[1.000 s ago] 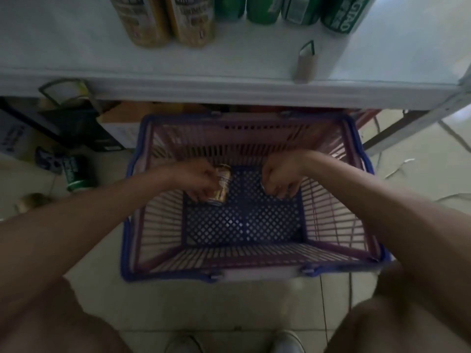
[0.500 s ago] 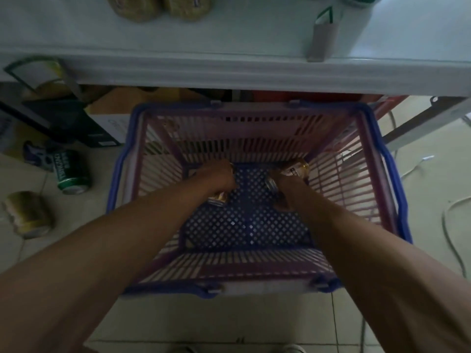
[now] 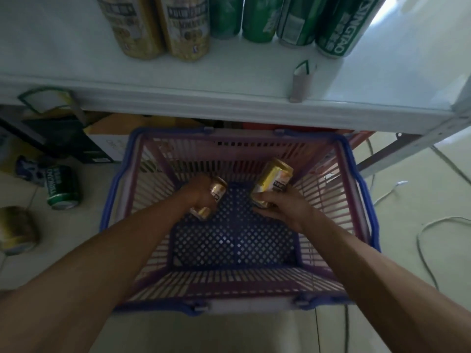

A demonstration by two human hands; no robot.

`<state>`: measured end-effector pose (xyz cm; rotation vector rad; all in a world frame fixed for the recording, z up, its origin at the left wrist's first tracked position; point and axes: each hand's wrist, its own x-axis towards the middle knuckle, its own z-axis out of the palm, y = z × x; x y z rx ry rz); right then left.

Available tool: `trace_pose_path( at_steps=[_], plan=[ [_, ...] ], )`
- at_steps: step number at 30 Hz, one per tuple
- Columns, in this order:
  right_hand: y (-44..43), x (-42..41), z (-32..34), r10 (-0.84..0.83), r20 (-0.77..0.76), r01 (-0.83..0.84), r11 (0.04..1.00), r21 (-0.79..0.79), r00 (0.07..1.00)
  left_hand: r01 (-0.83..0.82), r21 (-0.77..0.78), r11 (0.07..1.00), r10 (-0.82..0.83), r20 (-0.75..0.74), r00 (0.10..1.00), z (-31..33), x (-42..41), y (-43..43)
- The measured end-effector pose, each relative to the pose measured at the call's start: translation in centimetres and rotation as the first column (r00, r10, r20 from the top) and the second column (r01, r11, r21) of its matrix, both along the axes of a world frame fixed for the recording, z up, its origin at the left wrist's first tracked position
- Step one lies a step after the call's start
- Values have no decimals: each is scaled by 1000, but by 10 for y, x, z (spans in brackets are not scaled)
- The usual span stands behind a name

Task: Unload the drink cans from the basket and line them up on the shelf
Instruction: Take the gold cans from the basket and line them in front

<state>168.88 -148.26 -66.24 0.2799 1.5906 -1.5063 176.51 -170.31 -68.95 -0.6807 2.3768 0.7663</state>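
A head-worn camera looks down into a pink plastic basket with a blue rim and blue lattice floor, standing on a tiled floor just in front of a white shelf. Both bare arms reach down into the basket. The left hand is wrapped around a gold drink can, its top tilted away from the person and a little to the right. The right hand grips the lower part of a second gold can, which leans the same way, its long axis slanting up and away toward the shelf. Both cans are low inside the basket, near its far end, side by side but apart; no other cans show on the basket floor. The shelf lies directly ahead of and above both hands, past the far wall of the basket. Standing on it near the back are two gold cans on the left and a row of green cans to their right, with bare white shelf in front of them. A small folded card stands near the shelf's front edge, on the right. The right hand's can sits higher and looks slightly nearer to the shelf. Each can probably needs lifting clear of the rim and turning upright before it is set down. On the floor to the left lie a green can and a gold can, well outside the basket.
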Motion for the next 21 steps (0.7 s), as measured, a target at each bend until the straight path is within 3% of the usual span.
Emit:
trace_pose_path(
  at_steps=[4,9,17,21],
  plan=[
    [-2,21,49,183,-145,-191,980,-46,972,75,96,993,-69,-61,996,38,7,-18],
    [-5,27,125,367,-472,-376,923,79,801,98,270,958,-47,-186,981,107,27,-35],
    [-9,-12,212,170,-760,-204,978,50,627,152,465,872,30,-361,932,248,28,-51],
    [-19,-23,224,52,-818,-105,994,-10,573,111,433,895,170,-560,811,286,29,-46]
  ],
)
